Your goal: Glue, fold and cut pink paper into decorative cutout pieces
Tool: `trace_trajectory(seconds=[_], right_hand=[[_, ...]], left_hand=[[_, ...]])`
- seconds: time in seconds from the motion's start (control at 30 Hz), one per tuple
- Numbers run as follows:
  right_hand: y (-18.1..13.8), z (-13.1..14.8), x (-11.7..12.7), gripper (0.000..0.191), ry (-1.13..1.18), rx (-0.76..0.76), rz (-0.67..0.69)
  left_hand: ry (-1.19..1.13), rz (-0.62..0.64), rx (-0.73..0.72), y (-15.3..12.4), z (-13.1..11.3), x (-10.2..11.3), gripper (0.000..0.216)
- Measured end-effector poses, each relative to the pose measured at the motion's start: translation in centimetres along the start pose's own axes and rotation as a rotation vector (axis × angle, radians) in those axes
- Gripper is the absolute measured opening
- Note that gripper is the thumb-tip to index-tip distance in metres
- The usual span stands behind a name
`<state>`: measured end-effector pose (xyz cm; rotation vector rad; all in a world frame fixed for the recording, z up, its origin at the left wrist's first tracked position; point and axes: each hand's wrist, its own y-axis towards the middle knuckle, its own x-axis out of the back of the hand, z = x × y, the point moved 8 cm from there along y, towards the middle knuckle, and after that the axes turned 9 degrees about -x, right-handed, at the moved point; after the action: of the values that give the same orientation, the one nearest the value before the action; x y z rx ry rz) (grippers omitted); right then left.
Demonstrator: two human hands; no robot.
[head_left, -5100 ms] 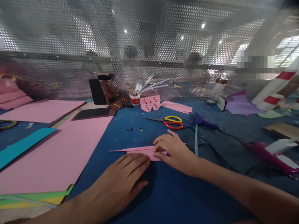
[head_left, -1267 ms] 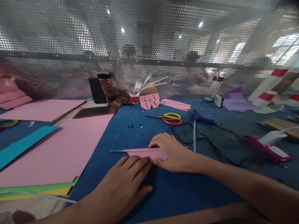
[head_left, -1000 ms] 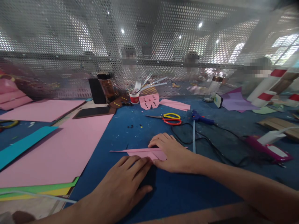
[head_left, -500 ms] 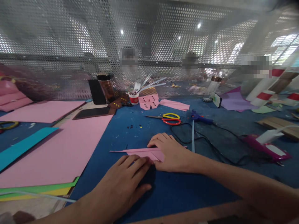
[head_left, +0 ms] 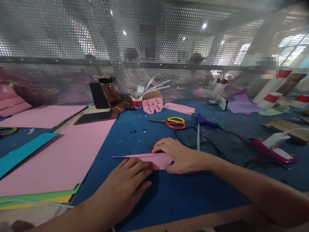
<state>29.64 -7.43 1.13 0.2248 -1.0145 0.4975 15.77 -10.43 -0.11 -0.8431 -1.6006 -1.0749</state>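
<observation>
A folded piece of pink paper [head_left: 160, 162] lies on the blue tabletop between my hands, a long narrow strip running along its far side. My left hand [head_left: 126, 183] rests its fingers flat on the near left part of it, thumb apart and touching only the table side. Over the right part, my right hand [head_left: 182, 156] holds the paper with its fingers along the far edge and the thumb at the near edge. The paper under the right palm is hidden. Beyond my hands lie scissors [head_left: 176, 122] with red and yellow handles.
A blue glue gun [head_left: 205, 121] with a cord lies right of the scissors. Large pink sheets [head_left: 72, 154] and a teal strip [head_left: 26, 151] cover the left. Behind stand a paper cup [head_left: 137, 102], a dotted pink cutout [head_left: 153, 105] and a perforated metal screen [head_left: 169, 38].
My right thumb and palm have shifted slightly right along the paper. The flap near the right thumb now lies flat. My left hand has moved slightly back to the left.
</observation>
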Motion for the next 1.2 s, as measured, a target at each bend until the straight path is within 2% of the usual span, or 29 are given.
trace_trajectory(seconds=[0.13,0.27,0.5,0.8,1.2], right_hand=[[0.1,-0.1,0.0,0.06,0.0,-0.001,0.028],[0.1,0.0,0.1,0.06,-0.013,0.005,0.025],[-0.1,0.0,0.0,0.058,-0.042,0.031,0.001],[-0.1,-0.2,0.0,0.061,-0.063,0.04,-0.018],[0.0,-0.2,-0.1,0.062,-0.054,0.026,-0.002]], left_hand=[[-0.146,-0.053,0.016,0.3,0.8,0.2,0.028],[-0.242,-0.116,0.113,1.3,1.7,0.4,0.018],[-0.114,-0.13,0.274,3.0,2.3,0.1,0.013],[-0.14,-0.154,0.288,3.3,2.8,-0.3,0.013],[-0.323,-0.158,0.319,3.0,3.8,-0.8,0.011]])
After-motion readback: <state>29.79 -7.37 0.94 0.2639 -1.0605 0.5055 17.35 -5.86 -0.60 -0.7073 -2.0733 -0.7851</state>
